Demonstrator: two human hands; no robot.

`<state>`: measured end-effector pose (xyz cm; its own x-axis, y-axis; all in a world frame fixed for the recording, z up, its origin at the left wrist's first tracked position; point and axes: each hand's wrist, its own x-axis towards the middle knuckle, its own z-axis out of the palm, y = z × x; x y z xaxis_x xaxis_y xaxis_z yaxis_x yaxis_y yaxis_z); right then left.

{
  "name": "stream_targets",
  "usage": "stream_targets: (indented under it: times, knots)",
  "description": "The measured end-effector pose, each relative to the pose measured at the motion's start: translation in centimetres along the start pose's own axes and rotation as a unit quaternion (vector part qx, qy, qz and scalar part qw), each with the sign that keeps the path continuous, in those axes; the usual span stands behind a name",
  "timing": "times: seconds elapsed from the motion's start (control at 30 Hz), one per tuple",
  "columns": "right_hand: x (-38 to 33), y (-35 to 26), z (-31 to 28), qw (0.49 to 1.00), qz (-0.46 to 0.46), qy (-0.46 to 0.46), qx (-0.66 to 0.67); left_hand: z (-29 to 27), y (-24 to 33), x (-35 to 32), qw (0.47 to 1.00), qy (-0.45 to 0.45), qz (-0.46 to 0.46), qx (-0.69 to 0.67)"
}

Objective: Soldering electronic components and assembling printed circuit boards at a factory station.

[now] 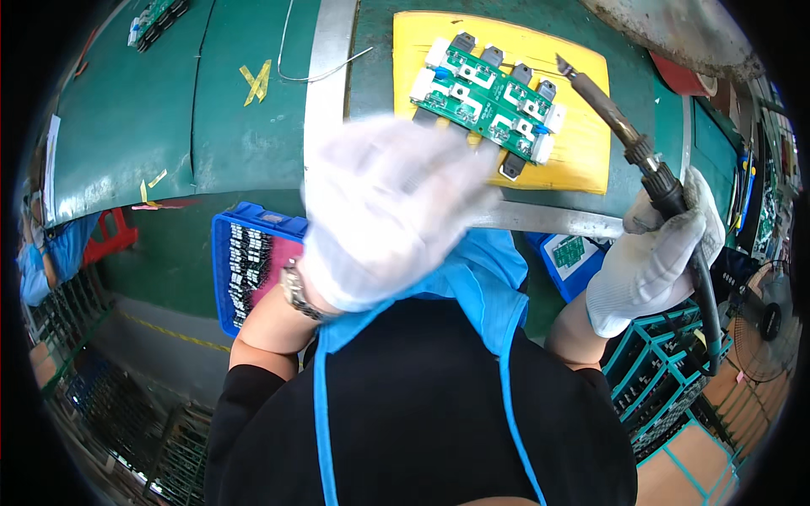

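Circuit board (484, 99), partly behind blurred left hand (396, 202)

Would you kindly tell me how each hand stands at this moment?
Left hand: blurred near the green circuit board; whether it holds anything cannot be told.
Right hand: closed around the soldering iron.
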<state>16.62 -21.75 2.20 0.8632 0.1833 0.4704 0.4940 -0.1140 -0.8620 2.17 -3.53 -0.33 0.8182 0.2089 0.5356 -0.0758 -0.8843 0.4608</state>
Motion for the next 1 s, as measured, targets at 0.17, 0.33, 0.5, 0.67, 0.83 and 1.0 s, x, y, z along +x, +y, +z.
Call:
stream_targets:
  times: [0.17, 0.33, 0.5, 0.67, 0.83, 1.0]
  knots:
    - [-1.0, -1.5, 1.1, 0.997, 0.009, 0.049, -0.059, 1.5, -5.3, 2.2, 0.987, 0.053, 0.097, 0.113]
    - [-0.5, -0.9, 0.2, 0.997, 0.010, 0.045, -0.064, 1.2, -1.1, 2.7, 0.996, -0.039, -0.013, 0.082]
    - [1.8, -0.4, -2.8, 0.997, -0.029, 0.074, -0.007, -0.2, -0.4, 4.5, 0.997, -0.063, -0.033, 0.016]
    - [7.1, 2.6, -8.1, 0.967, 0.006, 0.234, 0.098, -2.2, -2.0, 6.1, 0.982, -0.179, -0.010, 0.052]
    - [11.3, 6.5, -11.4, 0.969, 0.102, 0.205, 0.096, -3.4, -3.2, 6.8, 0.981, -0.191, -0.029, -0.006]
    - [15.2, 12.6, -14.3, 0.927, 0.170, 0.179, 0.284, -3.7, -4.0, 6.0, 0.981, -0.193, -0.033, -0.006]
